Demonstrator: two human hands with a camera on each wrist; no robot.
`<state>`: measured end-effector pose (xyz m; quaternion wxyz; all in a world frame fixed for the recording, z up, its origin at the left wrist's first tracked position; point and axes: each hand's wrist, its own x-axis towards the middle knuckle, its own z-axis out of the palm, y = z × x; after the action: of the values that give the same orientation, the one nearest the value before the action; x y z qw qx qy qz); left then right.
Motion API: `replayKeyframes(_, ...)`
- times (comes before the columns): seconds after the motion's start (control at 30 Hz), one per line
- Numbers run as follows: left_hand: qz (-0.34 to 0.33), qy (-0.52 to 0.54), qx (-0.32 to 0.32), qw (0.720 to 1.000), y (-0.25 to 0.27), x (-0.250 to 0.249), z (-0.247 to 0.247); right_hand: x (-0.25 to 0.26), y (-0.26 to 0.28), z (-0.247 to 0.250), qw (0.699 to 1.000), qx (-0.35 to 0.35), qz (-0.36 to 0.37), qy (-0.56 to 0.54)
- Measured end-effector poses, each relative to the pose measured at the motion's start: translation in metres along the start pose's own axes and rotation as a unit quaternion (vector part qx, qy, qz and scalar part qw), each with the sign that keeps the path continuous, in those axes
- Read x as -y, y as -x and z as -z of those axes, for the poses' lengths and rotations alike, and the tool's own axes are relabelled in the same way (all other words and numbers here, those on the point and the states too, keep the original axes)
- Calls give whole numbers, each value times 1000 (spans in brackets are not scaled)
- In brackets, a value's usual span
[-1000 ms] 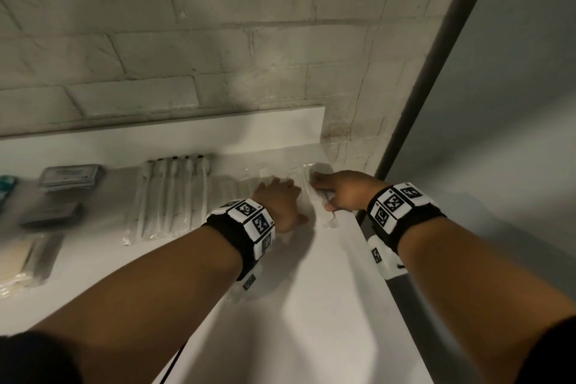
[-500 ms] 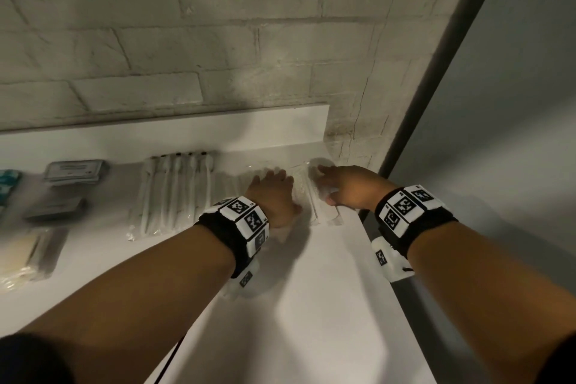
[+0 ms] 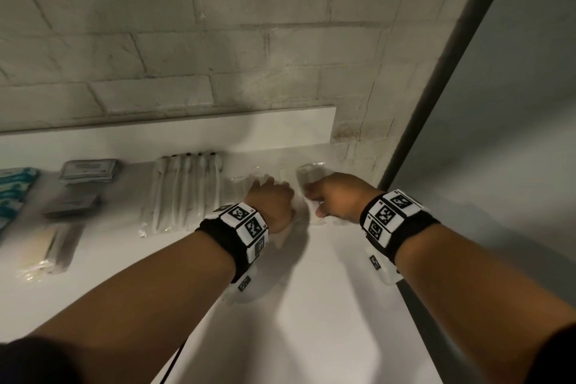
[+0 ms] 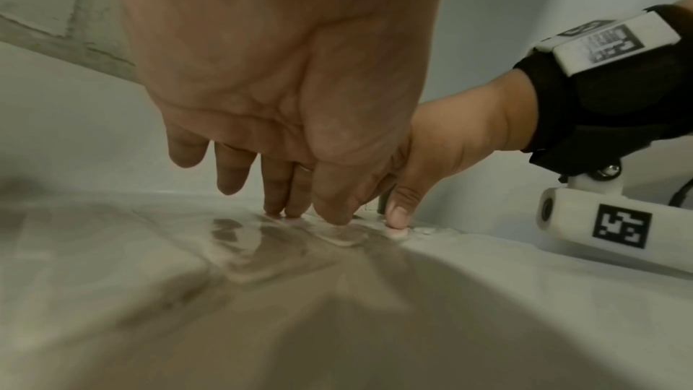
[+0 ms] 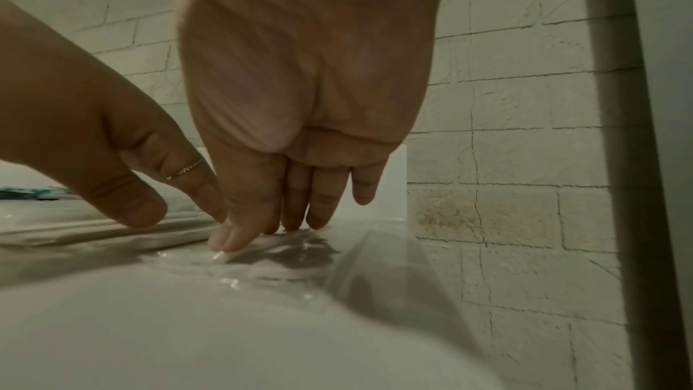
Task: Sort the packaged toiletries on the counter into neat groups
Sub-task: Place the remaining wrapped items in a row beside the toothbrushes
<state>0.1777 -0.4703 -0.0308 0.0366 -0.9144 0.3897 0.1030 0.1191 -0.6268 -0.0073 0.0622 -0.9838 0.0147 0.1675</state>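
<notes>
from the head view, both hands work at the far right end of the white counter (image 3: 280, 305), up against the brick wall. the left hand (image 3: 271, 201) lies flat on a stack of clear packets (image 3: 241, 185), fingers straight, its grip holding nothing, only pressing. the right hand (image 3: 335, 196) presses a single clear packet (image 3: 307, 176) just beside that stack, fingers extended too. further left sit a neat row of wrapped toothbrushes (image 3: 184, 190), then grey sachets (image 3: 88, 169), a teal pack (image 3: 14, 187) and a beige bundle (image 3: 46, 248), each apart from the next. the right packet lies close to the counter's right edge, so i reckon a careless sideways nudge could send it off.

from the left wrist view, the left hand's fingertips (image 4: 279, 206) and thumb touch down on glossy film, and the right hand's thumb (image 4: 397, 212) presses right next to them. the film looks slick and crinkled; i'd guess fingers pushing flat could skid over it instead of moving it, or drag the top packet askew off the stack.

from the right wrist view, the right hand's fingertips (image 5: 292, 218) and thumb press on the transparent wrapper, the left hand beside it with a thin ring (image 5: 183, 169) on one finger. the two hands crowd each other, so one might bump the other's packets and undo the neat edge. whether the packets overlap under the fingers i cannot tell.
</notes>
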Motion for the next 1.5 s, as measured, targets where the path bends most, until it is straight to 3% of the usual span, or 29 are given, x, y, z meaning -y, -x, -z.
replayKeyframes(0.4,-9,11,-29,999,2,1,-5,-3,-1,-7,999,-2,-7,-32)
replayKeyframes(0.53,58,-10,-65,996,12,14,-6,2,0,-4,998,-56,38,-8)
replayKeyframes(0.7,91,-40,18,995,16,31,-13,26,-5,-5,995,-42,60,65)
replayKeyframes(0.87,69,9,33,997,15,28,-8,36,-13,-11,987,-23,81,136)
replayKeyframes(1.2,73,19,32,997,14,27,-7,33,-9,-10,995,-6,67,78)
replayKeyframes(1.33,108,-25,11,994,34,35,-4,37,-2,-9,996,-43,68,36)
replayKeyframes(1.5,116,-82,86,986,49,37,2,57,-9,-17,989,-35,109,97)
